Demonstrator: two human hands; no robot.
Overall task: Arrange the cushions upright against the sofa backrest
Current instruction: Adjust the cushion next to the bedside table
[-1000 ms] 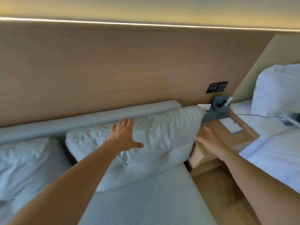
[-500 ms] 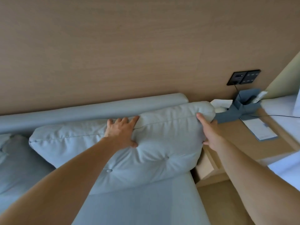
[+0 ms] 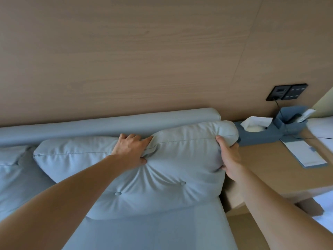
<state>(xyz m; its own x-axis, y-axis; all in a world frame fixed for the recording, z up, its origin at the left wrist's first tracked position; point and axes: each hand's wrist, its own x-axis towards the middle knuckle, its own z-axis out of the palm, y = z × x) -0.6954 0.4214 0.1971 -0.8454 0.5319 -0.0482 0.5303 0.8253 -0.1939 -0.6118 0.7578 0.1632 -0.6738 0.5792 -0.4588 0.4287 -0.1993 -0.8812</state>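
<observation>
A pale blue-grey buttoned cushion (image 3: pixel 162 177) leans against the low padded sofa backrest (image 3: pixel 108 125) at the sofa's right end. My left hand (image 3: pixel 131 147) clutches the cushion's top seam near its middle, bunching the fabric. My right hand (image 3: pixel 228 157) grips the cushion's upper right corner, thumb in front. A second cushion (image 3: pixel 16 170) of the same colour rests against the backrest at the far left, partly out of frame. The sofa seat (image 3: pixel 162 230) lies below.
A wooden side table (image 3: pixel 270 170) stands right beside the cushion's right edge, carrying a grey tissue holder (image 3: pixel 259 134), a notepad (image 3: pixel 302 154) and a cable. A black switch panel (image 3: pixel 286 92) is on the wooden wall. White bedding shows at far right.
Both hands went from hovering open near the cushion to gripping it at the top seam and right corner. The view has moved closer and tilted down.
</observation>
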